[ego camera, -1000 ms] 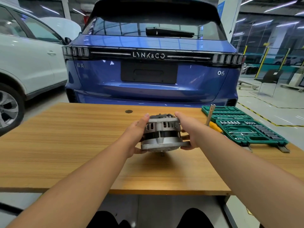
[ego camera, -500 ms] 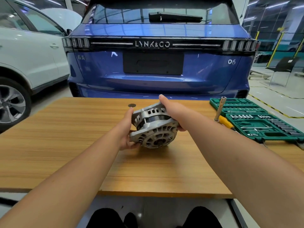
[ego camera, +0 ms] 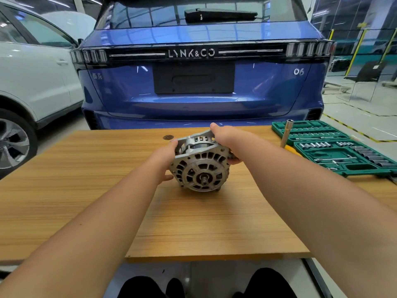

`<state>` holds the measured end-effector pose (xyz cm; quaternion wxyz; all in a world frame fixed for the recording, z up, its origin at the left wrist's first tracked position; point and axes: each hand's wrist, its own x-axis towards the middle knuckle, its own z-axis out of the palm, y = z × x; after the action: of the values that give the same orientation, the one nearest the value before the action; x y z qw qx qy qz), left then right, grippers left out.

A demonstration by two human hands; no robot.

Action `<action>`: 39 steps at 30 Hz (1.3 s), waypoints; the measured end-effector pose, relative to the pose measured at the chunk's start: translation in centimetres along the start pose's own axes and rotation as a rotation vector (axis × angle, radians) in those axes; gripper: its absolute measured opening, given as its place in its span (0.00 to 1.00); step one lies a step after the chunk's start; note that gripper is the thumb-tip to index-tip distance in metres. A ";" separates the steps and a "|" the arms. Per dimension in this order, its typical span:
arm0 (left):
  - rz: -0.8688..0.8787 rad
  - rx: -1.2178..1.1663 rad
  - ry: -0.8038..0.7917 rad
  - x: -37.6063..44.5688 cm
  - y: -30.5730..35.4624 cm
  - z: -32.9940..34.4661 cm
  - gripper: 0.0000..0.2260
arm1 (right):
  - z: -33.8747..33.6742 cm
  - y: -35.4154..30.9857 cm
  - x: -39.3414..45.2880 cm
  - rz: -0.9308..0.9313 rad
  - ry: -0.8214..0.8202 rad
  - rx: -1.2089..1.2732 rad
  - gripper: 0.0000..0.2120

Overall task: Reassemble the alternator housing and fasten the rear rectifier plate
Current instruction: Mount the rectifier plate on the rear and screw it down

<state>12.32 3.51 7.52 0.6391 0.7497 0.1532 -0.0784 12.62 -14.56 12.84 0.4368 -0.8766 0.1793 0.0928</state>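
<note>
You've got the silver vented cast-metal alternator (ego camera: 200, 166) gripped between your left hand (ego camera: 166, 161) and right hand (ego camera: 225, 138), shaft end facing you, on the wooden table (ego camera: 86, 190).

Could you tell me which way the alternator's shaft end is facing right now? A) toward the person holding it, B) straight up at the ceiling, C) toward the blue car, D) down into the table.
A: the alternator is tipped on its side between the left hand and the right hand, so its round vented face and central shaft stub point back at the camera, away from the blue car.
</note>
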 end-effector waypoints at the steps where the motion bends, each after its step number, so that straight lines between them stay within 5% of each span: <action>1: 0.091 0.056 0.032 0.2 0.0 0.1 0.18 | 0.0 0.0 0.1 -0.022 0.001 -0.017 0.29; 6: 0.492 0.400 0.071 0.8 0.0 -0.2 0.21 | 0.1 0.0 0.2 -0.045 -0.008 -0.002 0.26; 12: 0.537 0.582 0.026 1.1 0.0 -0.8 0.21 | 0.4 0.3 -0.4 -0.019 -0.035 0.141 0.25; 17: 0.475 0.530 0.031 1.0 -2.2 -2.8 0.21 | 3.1 -0.1 -1.1 -0.180 -0.115 0.255 0.12; 22: 0.409 0.441 -0.039 0.4 -4.0 -4.6 0.26 | 5.4 -1.8 -1.1 -0.229 -0.054 0.221 0.21; 26: 0.397 0.424 -0.106 -0.3 -3.0 -4.0 0.29 | 5.6 -1.2 -1.5 -0.229 -0.092 0.284 0.16; 31: 0.630 0.442 -0.197 -2.1 -0.2 -1.1 0.30 | 6.5 -0.9 -1.7 -0.281 0.081 0.048 0.25; 35: 0.642 0.381 -0.244 -2.4 0.0 -1.2 0.28 | 5.7 0.7 -3.0 -0.339 0.109 0.017 0.37; 39: 0.673 0.352 -0.221 -2.1 -0.6 -1.7 0.25 | 4.0 2.1 -4.2 -0.409 0.166 -0.056 0.36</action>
<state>10.02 5.00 7.89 0.5035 0.8431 -0.1864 0.0302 7.88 -11.57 10.25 0.4060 -0.9111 0.0304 -0.0652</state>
